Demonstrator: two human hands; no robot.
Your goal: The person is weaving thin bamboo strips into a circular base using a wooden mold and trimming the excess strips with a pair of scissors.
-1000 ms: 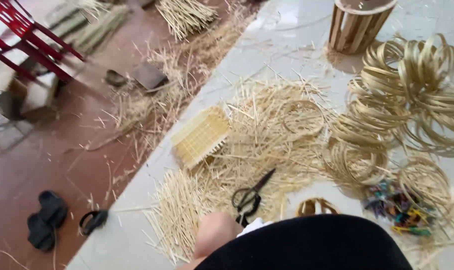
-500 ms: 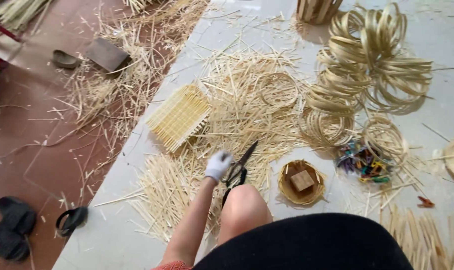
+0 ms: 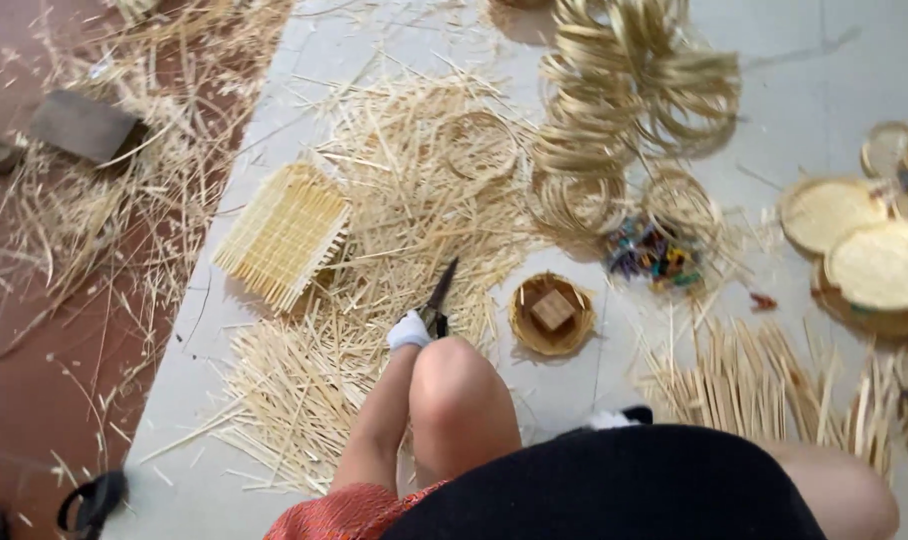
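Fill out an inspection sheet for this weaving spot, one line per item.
Surface: pale floor, strewn with straw.
Job's things: scissors lying on straw pile.
Clutter: woven mat, small basket holding a block, coiled rings, colourful clips, round lids.
Grippers: left hand, white-gloved, on the scissors handles; right hand not in view.
Cables: nothing seen.
Surroundings: red-brown floor alongside, sandal.

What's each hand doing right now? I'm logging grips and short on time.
Left hand: gloved, closed on the scissors.
Right hand: mostly hidden behind the lap, only a white glove edge shows; cannot be told.
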